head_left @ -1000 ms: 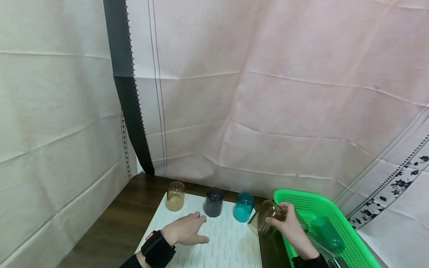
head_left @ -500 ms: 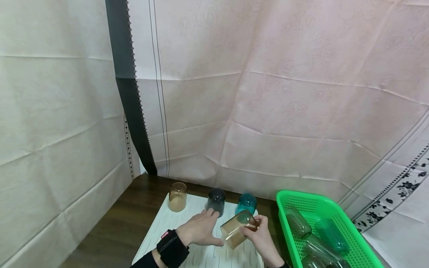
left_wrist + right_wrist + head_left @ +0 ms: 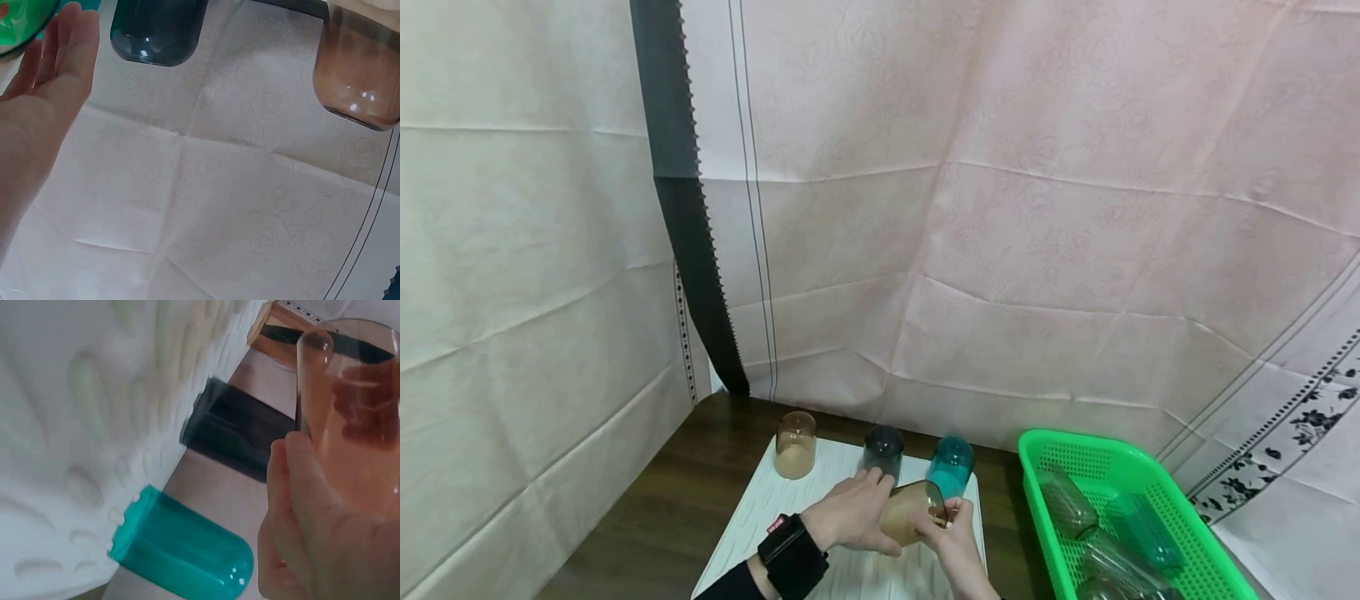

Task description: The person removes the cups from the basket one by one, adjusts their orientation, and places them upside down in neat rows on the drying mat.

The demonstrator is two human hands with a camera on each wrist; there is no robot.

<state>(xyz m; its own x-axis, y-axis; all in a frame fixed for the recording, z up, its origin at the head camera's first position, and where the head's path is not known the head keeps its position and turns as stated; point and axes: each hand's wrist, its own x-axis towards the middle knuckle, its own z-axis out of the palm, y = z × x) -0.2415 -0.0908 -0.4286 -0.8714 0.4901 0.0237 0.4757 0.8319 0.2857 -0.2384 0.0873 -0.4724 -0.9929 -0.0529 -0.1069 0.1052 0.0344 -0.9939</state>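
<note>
My right hand [image 3: 953, 542] holds an amber glass [image 3: 901, 510] by one end, tilted on its side above a white ridged board [image 3: 741, 525]. My left hand [image 3: 852, 510] is at the glass's other end, fingers straight; whether it touches the glass is unclear. In the left wrist view, those straight fingers [image 3: 78, 50] lie beside a round rim. Along the board's far edge three glasses stand upside down: an amber glass [image 3: 795, 450], a dark grey glass [image 3: 883, 448] partly behind my left hand, and a teal glass [image 3: 951, 467].
To the right, a green plastic basket [image 3: 1033, 500] holds several glasses lying down, among them a green glass [image 3: 1142, 529] and a clear ribbed glass [image 3: 1066, 500]. Under everything is a dark wooden table [image 3: 647, 517]. Pale cloth [image 3: 1000, 250] hangs behind and at the left.
My right hand has brought the amber glass leftward from the basket's edge to over the board, close to my left hand. My left hand has shifted slightly to the right.
</note>
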